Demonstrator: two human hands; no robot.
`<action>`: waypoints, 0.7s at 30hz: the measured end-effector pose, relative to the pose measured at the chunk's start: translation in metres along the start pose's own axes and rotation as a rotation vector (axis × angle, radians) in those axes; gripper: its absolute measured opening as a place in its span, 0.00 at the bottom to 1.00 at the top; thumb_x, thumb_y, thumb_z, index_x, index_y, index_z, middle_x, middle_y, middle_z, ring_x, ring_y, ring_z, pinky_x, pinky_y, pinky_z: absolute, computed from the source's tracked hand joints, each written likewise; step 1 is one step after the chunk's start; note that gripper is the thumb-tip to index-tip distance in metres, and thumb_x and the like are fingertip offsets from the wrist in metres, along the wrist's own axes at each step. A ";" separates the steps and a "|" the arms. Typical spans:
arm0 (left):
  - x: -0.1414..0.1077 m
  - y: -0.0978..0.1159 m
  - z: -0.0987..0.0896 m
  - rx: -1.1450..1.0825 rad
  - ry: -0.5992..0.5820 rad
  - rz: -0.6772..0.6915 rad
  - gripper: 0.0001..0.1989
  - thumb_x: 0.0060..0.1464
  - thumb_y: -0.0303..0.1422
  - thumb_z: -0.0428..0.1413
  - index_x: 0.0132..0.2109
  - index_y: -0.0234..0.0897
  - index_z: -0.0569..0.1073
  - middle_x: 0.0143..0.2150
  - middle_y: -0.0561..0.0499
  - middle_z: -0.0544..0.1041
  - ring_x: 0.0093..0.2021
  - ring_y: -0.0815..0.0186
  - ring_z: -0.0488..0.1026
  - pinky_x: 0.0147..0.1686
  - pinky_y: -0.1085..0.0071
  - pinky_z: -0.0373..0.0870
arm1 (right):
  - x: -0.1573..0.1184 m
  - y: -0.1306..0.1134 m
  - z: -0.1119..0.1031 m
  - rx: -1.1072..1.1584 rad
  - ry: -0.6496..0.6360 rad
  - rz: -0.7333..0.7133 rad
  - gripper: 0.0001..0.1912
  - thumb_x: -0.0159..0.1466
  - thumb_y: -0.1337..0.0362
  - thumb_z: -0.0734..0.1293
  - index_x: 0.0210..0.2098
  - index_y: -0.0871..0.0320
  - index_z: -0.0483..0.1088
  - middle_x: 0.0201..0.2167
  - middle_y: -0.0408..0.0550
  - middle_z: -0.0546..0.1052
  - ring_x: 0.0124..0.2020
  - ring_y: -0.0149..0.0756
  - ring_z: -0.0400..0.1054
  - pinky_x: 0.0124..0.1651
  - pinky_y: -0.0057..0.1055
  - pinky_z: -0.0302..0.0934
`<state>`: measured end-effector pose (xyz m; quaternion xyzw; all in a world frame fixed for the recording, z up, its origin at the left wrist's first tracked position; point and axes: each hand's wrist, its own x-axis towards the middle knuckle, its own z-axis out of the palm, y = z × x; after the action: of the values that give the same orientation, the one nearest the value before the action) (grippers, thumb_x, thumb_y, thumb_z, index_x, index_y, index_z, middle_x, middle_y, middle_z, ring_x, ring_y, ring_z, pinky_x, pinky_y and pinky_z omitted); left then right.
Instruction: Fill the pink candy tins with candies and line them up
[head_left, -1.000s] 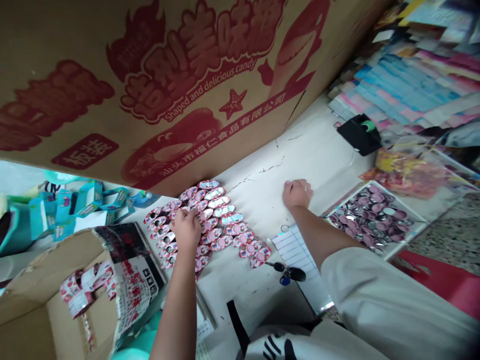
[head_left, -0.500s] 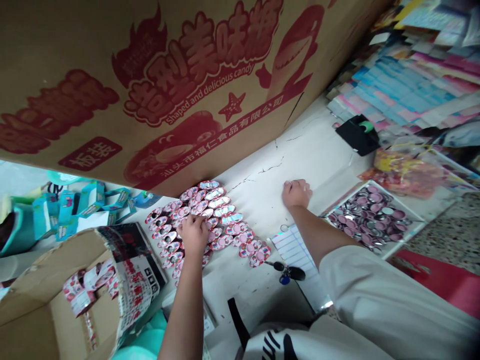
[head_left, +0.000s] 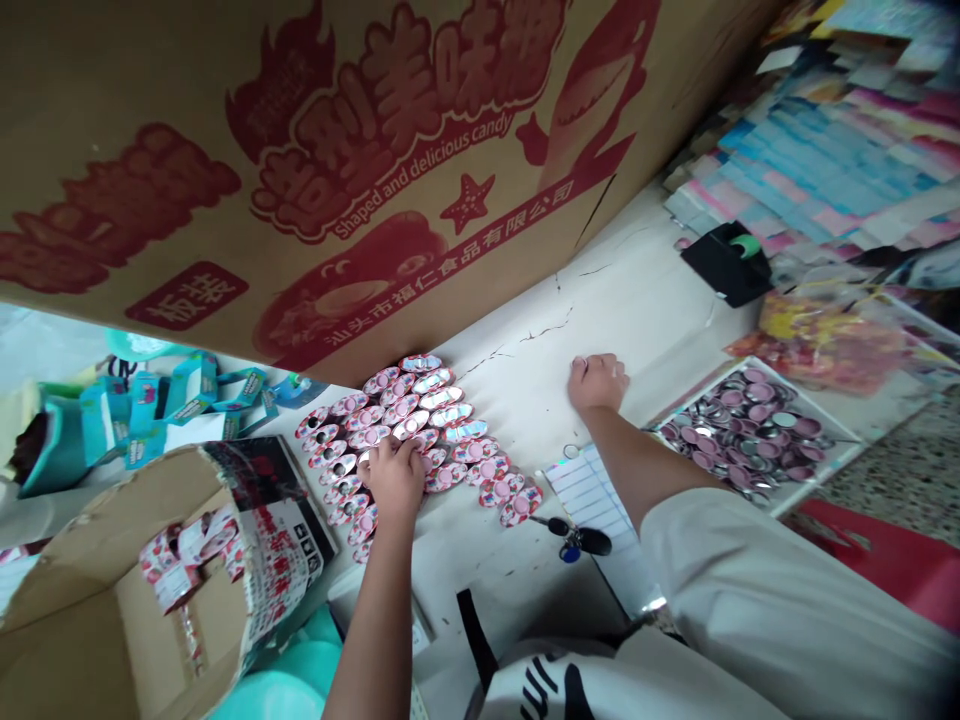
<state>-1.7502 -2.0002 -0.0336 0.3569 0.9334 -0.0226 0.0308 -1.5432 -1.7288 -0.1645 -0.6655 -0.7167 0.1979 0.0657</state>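
My left hand [head_left: 394,474] lies over the rows of small red and pink oval packs [head_left: 448,476] on the white table [head_left: 517,370]. Its fingers are apart and touch the packs; nothing shows in its grasp. Round pink pieces sit on many packs, while some on the left show dark round openings. My right hand [head_left: 598,384] rests on the bare tabletop to the right of the packs, its fingers curled in; anything inside them is hidden. Right of that forearm, a white tray [head_left: 834,458] holds many small round pink and silver pieces.
A large cardboard box [head_left: 480,240] stands behind the packs. An open carton [head_left: 82,600] with red packs is lower left, near teal boxes [head_left: 191,388]. Keys [head_left: 592,541] lie by lined paper [head_left: 600,495]. A black tape dispenser [head_left: 724,268] and stacked packets [head_left: 825,150] are right.
The whole view has shifted slightly. My left hand has moved a little over the packs, and its fingers are more spread. My right hand stays in about the same place.
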 end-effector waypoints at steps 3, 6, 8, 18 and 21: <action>-0.004 -0.001 -0.007 -0.034 0.024 0.031 0.15 0.61 0.31 0.50 0.43 0.48 0.82 0.47 0.46 0.75 0.45 0.56 0.68 0.48 0.56 0.52 | 0.000 0.000 0.001 0.000 0.006 -0.002 0.23 0.68 0.57 0.52 0.45 0.64 0.74 0.52 0.64 0.70 0.52 0.53 0.58 0.52 0.47 0.51; -0.014 -0.002 -0.010 -0.077 0.087 0.036 0.15 0.62 0.31 0.49 0.46 0.48 0.81 0.48 0.46 0.76 0.45 0.58 0.69 0.47 0.57 0.52 | 0.000 0.001 0.001 0.008 0.019 -0.009 0.23 0.68 0.57 0.52 0.44 0.64 0.74 0.52 0.63 0.70 0.52 0.53 0.58 0.52 0.47 0.51; -0.023 -0.002 -0.007 -0.081 0.100 0.034 0.15 0.62 0.31 0.50 0.46 0.48 0.81 0.48 0.47 0.76 0.45 0.59 0.70 0.47 0.58 0.52 | -0.001 0.001 0.001 0.006 0.022 -0.009 0.23 0.68 0.57 0.53 0.44 0.63 0.74 0.52 0.63 0.70 0.52 0.52 0.58 0.52 0.47 0.51; -0.033 -0.001 0.019 -0.047 -0.003 0.067 0.14 0.61 0.33 0.50 0.42 0.49 0.81 0.44 0.47 0.77 0.45 0.57 0.69 0.48 0.57 0.51 | 0.000 0.001 0.001 0.013 0.012 -0.005 0.22 0.68 0.57 0.52 0.44 0.62 0.74 0.52 0.62 0.70 0.52 0.52 0.57 0.52 0.48 0.51; -0.030 -0.002 0.018 -0.054 0.010 0.071 0.14 0.61 0.32 0.51 0.41 0.49 0.82 0.44 0.48 0.78 0.45 0.57 0.69 0.48 0.56 0.50 | 0.000 0.001 0.002 0.017 0.010 0.001 0.22 0.68 0.57 0.52 0.43 0.61 0.74 0.52 0.62 0.70 0.52 0.52 0.57 0.52 0.47 0.51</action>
<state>-1.7280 -2.0228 -0.0497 0.3891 0.9204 0.0055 0.0368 -1.5428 -1.7288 -0.1664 -0.6664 -0.7142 0.2008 0.0750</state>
